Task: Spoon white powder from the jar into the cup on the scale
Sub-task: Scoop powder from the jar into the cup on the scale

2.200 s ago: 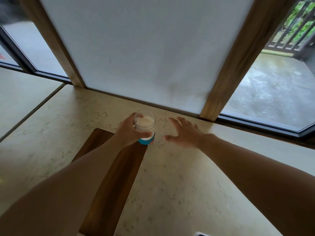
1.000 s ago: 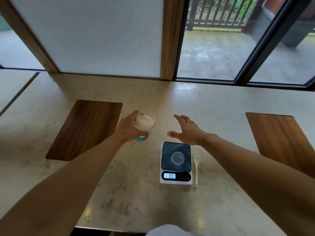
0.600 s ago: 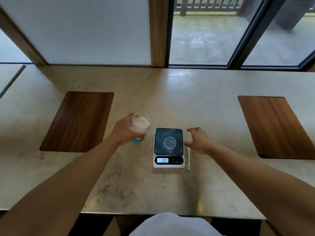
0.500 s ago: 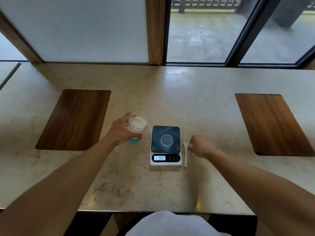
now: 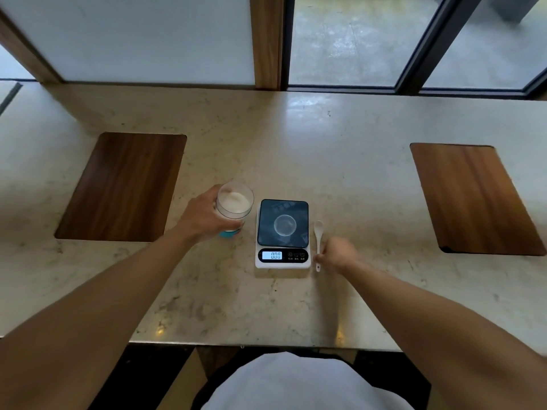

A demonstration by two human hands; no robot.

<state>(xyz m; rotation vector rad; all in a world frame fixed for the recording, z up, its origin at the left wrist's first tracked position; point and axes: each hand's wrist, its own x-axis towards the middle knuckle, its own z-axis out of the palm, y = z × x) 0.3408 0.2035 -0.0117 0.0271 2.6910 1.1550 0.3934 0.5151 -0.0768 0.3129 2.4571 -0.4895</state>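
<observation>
I am looking down on a pale stone counter (image 5: pixel 296 149) under big windows, with two wooden boards set well apart to either side of my hands. Just beyond my right fingertips the scale (image 5: pixel 282 233) is sitting between the two hands, its display reading zero, and the small clear cup (image 5: pixel 285 225) is standing empty in the middle of its plate.

My left hand (image 5: pixel 204 217) is wrapping the jar (image 5: pixel 233 207), fingers curled round its clear wall; the white powder is showing through the open top. The jar is just left of the scale, and I cannot tell whether its blue base is touching the counter.

My right hand (image 5: pixel 337 254) is closing on the spoon (image 5: pixel 318 244), thumb and forefinger drawn together at the lower handle; whether they are already pinching it I cannot tell. The bowl is pointing away from the fingers, beside the scale.

I judge the step is picking up the spoon: pinching low on the handle, lifting without nudging the scale, keeping the jar steady.
</observation>
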